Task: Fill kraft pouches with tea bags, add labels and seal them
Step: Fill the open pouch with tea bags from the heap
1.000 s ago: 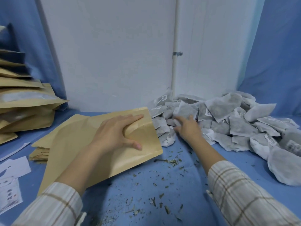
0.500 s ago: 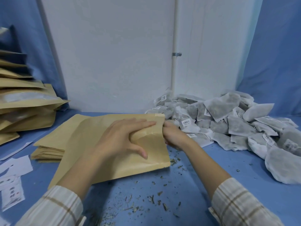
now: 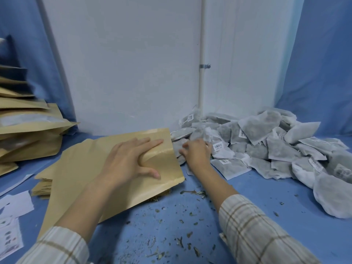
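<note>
Head view, left hand (image 3: 131, 164): flat on the top kraft pouch (image 3: 114, 174), centre-left of frame; fingers (image 3: 152, 142) straight and spread, thumb out toward the pouch's lower right corner; pressing, not gripping.
Head view, kraft pouch: lying flat, mouth end toward the tea bags, atop a stack of empty pouches (image 3: 42, 188) on the blue tabletop (image 3: 266, 206).
Head view, right hand (image 3: 197, 155): centre of frame, just right of the pouch mouth, at the near edge of the tea bag pile (image 3: 270, 149); fingers curled down among the bags; blurred, cannot tell whether a bag is grasped.
Head view, tea bag pile: grey-white bags with barcode tags, heaped right of centre against the white wall (image 3: 123, 63), spreading to the right edge.
Head view, filled pouches (image 3: 28, 130): stacked at left edge.
Head view, paper labels (image 3: 13, 216): lower left corner.
Head view, loose tea crumbs (image 3: 181, 241): scattered bottom centre, between the sleeves.
</note>
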Tool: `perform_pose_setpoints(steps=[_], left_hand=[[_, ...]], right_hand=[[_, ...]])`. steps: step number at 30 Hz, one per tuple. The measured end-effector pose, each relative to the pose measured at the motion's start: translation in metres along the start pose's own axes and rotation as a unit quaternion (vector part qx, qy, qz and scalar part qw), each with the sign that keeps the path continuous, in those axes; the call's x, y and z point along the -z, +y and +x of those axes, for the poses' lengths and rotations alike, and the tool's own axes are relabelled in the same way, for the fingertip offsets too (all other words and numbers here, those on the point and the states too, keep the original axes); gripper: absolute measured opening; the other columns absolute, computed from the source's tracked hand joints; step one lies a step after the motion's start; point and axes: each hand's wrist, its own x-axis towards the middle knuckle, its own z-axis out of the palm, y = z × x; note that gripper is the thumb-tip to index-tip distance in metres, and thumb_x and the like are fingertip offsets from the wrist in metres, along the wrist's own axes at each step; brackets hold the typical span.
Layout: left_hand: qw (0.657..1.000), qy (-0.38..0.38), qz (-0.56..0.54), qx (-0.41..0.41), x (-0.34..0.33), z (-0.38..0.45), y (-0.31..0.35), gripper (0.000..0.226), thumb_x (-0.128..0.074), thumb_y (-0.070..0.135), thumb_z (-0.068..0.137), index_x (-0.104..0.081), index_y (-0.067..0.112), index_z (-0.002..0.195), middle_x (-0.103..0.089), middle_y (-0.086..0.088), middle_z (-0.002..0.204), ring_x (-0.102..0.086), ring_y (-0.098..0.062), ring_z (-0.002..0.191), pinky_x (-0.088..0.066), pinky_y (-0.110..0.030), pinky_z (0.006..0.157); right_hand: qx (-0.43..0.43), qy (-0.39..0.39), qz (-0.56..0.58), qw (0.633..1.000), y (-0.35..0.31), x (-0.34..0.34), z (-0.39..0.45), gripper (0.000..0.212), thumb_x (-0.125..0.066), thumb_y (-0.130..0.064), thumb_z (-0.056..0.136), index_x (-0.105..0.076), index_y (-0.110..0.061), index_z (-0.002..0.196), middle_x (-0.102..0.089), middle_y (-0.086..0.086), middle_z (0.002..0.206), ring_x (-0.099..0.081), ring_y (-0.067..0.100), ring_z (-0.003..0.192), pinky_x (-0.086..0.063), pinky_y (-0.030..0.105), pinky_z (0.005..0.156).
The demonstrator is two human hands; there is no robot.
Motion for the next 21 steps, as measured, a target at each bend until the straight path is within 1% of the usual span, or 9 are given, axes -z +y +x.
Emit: perform_pose_setpoints(steps=[4, 6, 8, 9, 12, 14, 16, 19, 21], left_hand=[[1.0, 0.017, -0.021, 0.007, 0.002, 0.001, -0.004, 0.092, -0.071, 0.069, 0.046, -0.036, 0.058, 0.13, -0.039, 0.017, 0.144, -0.032, -0.011, 0.135, -0.023, -0.034, 0.112], [0.999, 0.022, -0.024, 0.005, 0.004, 0.0, -0.004, 0.091, -0.072, 0.068, 0.047, -0.037, 0.059, 0.129, -0.041, 0.017, 0.143, -0.034, -0.008, 0.133, -0.025, -0.033, 0.111], [1.0, 0.022, -0.023, 0.001, 0.005, 0.0, -0.003, 0.09, -0.074, 0.067, 0.047, -0.037, 0.058, 0.129, -0.042, 0.017, 0.142, -0.035, -0.008, 0.132, -0.025, -0.032, 0.11], [0.999, 0.023, -0.024, 0.002, 0.005, 0.0, -0.002, 0.09, -0.075, 0.066, 0.047, -0.037, 0.059, 0.129, -0.042, 0.017, 0.142, -0.035, -0.008, 0.132, -0.026, -0.032, 0.11], [0.999, 0.032, -0.04, -0.006, 0.009, -0.001, 0.002, 0.088, -0.077, 0.063, 0.047, -0.037, 0.063, 0.126, -0.044, 0.021, 0.139, -0.036, -0.002, 0.128, -0.026, -0.02, 0.104], [0.997, 0.039, -0.065, -0.032, 0.012, -0.004, 0.01, 0.084, -0.079, 0.06, 0.047, -0.038, 0.066, 0.121, -0.045, 0.03, 0.133, -0.037, 0.007, 0.122, -0.023, -0.007, 0.098], [0.99, 0.028, -0.116, -0.072, 0.013, -0.009, 0.024, 0.075, -0.081, 0.051, 0.052, -0.045, 0.066, 0.115, -0.049, 0.038, 0.123, -0.043, 0.015, 0.111, -0.028, -0.002, 0.094], [0.973, 0.042, -0.196, -0.117, 0.013, -0.02, 0.044, 0.059, -0.081, 0.029, 0.066, -0.057, 0.053, 0.115, -0.06, 0.03, 0.115, -0.053, 0.016, 0.089, -0.04, -0.006, 0.081], [0.947, 0.05, -0.312, -0.058, 0.014, -0.033, 0.047, 0.063, -0.077, 0.021, 0.074, -0.051, 0.05, 0.124, -0.06, 0.026, 0.118, -0.056, 0.013, 0.101, -0.041, -0.004, 0.084]], right_hand=[[-0.037, 0.132, 0.217, 0.966, 0.012, 0.01, -0.011, 0.015, -0.056, -0.022, 0.089, -0.068, -0.015, 0.093, -0.065, -0.001, 0.093, -0.055, 0.017, 0.099, -0.04, 0.021, 0.078], [-0.132, 0.164, 0.413, 0.886, 0.021, 0.024, -0.015, 0.004, -0.056, -0.017, 0.087, -0.06, -0.016, 0.087, -0.062, -0.002, 0.092, -0.063, 0.018, 0.091, -0.049, 0.018, 0.072], [-0.187, 0.123, 0.6, 0.768, 0.032, 0.038, -0.021, 0.006, -0.056, -0.009, 0.087, -0.055, -0.015, 0.087, -0.058, 0.006, 0.103, -0.068, 0.026, 0.087, -0.057, 0.031, 0.076], [-0.183, 0.091, 0.638, 0.743, 0.037, 0.044, -0.025, 0.008, -0.056, -0.007, 0.087, -0.054, -0.014, 0.088, -0.056, 0.011, 0.109, -0.068, 0.03, 0.089, -0.057, 0.034, 0.078], [-0.081, -0.02, 0.637, 0.767, 0.045, 0.06, -0.04, 0.017, -0.055, 0.0, 0.087, -0.061, -0.015, 0.092, -0.056, 0.016, 0.112, -0.063, 0.026, 0.099, -0.056, 0.029, 0.076], [0.014, -0.095, 0.588, 0.803, 0.039, 0.071, -0.049, 0.024, -0.057, 0.0, 0.086, -0.068, -0.021, 0.091, -0.061, 0.002, 0.105, -0.062, 0.009, 0.09, -0.054, 0.019, 0.071], [0.085, -0.164, 0.523, 0.832, 0.022, 0.08, -0.054, 0.023, -0.061, -0.005, 0.085, -0.07, -0.025, 0.092, -0.066, -0.011, 0.095, -0.063, 0.002, 0.086, -0.054, 0.02, 0.078], [0.115, -0.216, 0.492, 0.836, -0.01, 0.089, -0.061, 0.015, -0.061, -0.007, 0.086, -0.067, -0.014, 0.098, -0.068, -0.005, 0.094, -0.065, 0.014, 0.092, -0.054, 0.03, 0.086], [0.097, -0.211, 0.53, 0.816, -0.021, 0.094, -0.068, 0.017, -0.061, -0.009, 0.087, -0.066, -0.015, 0.102, -0.066, 0.002, 0.1, -0.065, 0.02, 0.093, -0.053, 0.036, 0.087]])
